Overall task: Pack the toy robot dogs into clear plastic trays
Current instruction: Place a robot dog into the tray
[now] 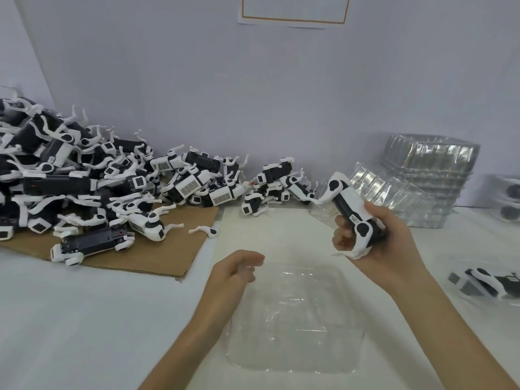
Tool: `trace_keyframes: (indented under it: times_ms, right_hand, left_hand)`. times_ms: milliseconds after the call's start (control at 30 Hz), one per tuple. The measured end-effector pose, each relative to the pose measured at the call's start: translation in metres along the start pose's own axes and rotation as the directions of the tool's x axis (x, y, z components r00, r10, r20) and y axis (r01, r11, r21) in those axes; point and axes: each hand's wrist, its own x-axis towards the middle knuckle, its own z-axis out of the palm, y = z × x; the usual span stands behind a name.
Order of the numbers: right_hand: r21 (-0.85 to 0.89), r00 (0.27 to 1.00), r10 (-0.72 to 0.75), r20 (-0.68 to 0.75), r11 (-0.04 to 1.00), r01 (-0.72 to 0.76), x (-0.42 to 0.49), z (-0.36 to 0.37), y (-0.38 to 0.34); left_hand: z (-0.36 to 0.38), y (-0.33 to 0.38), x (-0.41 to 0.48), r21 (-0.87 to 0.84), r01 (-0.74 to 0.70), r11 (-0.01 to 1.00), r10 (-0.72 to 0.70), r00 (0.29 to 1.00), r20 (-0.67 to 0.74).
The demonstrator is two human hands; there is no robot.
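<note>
On the white worktop (84,319), straight in front of the person, lies one clear tray (292,368), with nothing in it. The left hand (236,270) hovers at the tray's far left corner, fingers loosely bent and holding nothing; motion blur hides whether the fingertips touch the rim.

The right hand (374,237) is raised above and beyond the tray's far right corner. It grips a toy robot dog (344,205) around the lower end of its black and white body. The dog stands tilted, its upper end leaning away to the left, with one white leg sticking out at the top and another folded under the palm.

Along the back wall to the left, a large pile of toy dogs (112,178) slopes down from the far left. Much of it sits on a flat sheet of brown cardboard (157,257). A single loose white leg (204,231) lies on the cardboard at the pile's near edge. A smaller cluster of dogs (270,187) lies just right of the cardboard, against the wall.

Behind the right hand, a stack of clear trays (430,170) stands by the wall, with more leaning against its left side. At the right edge, a packed tray (489,282) holds a dog. A sheet of paper (294,9) with an orange border is on the wall.
</note>
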Motion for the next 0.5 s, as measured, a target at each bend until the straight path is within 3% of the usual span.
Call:
trace_keyframes:
  times_ms: [167, 267, 500]
  right_hand:
    - [-0.347, 0.983, -0.184, 0.017, 0.921, 0.179, -0.012, 0.003, 0.005]
    - [-0.422, 0.962, -0.271, -0.028, 0.876, 0.234, -0.012, 0.004, 0.008]
    - [-0.65, 0.985, -0.027, 0.172, 0.748, 0.134, -0.018, 0.016, 0.021]
  left_hand:
    - [0.002, -0.003, 0.001, -0.071, 0.043, 0.997, -0.046, 0.998, -0.042]
    - [0.001, -0.005, 0.003, -0.061, 0.064, 0.996, -0.067, 0.997, -0.045]
    - [0.002, -0.009, 0.006, -0.076, 0.106, 0.991, -0.108, 0.994, -0.029]
